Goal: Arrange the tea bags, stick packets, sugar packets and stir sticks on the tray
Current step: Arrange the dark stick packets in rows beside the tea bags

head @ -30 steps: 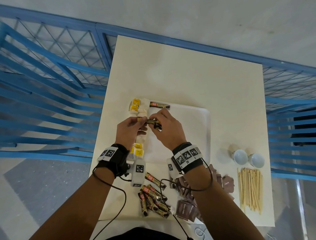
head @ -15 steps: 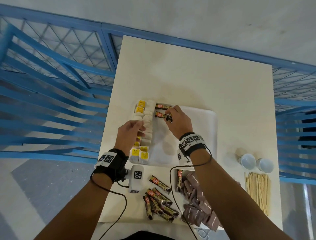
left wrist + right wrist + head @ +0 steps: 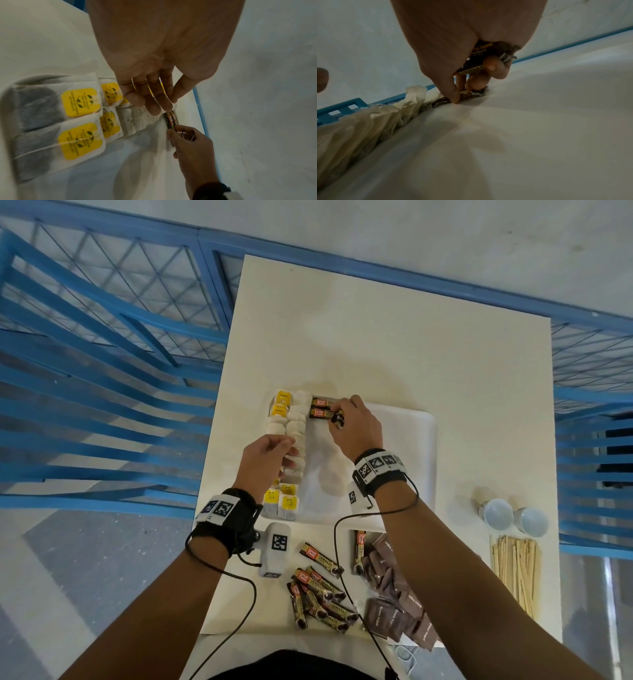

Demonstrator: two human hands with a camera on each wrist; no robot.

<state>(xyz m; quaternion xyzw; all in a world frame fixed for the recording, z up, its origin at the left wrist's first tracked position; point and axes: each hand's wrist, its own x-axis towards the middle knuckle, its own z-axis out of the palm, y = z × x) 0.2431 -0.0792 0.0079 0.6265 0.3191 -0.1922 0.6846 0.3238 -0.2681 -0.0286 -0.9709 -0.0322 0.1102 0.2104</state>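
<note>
Two stick packets (image 3: pixel 322 408) lie side by side at the far end of the white tray (image 3: pixel 419 440), touching the row of tea bags (image 3: pixel 295 436) that runs down the tray's left side. The right hand (image 3: pixel 354 428) pinches the right end of the nearer packet between thumb and fingers, and the right wrist view shows another packet (image 3: pixel 476 63) curled into its palm. The left hand (image 3: pixel 265 458) rests with straight, relaxed fingers on the tea bags, just left of the right hand and apart from it, holding nothing. Nearer the body, between the two forearms, a loose heap of stick packets (image 3: pixel 320 594) lies on the table (image 3: pixel 394 337), with brown sugar packets (image 3: pixel 397 601) under and beside the right forearm. Right of that forearm lie the stir sticks (image 3: pixel 515 571), and two white cups (image 3: pixel 513 513) lie just beyond them.
</note>
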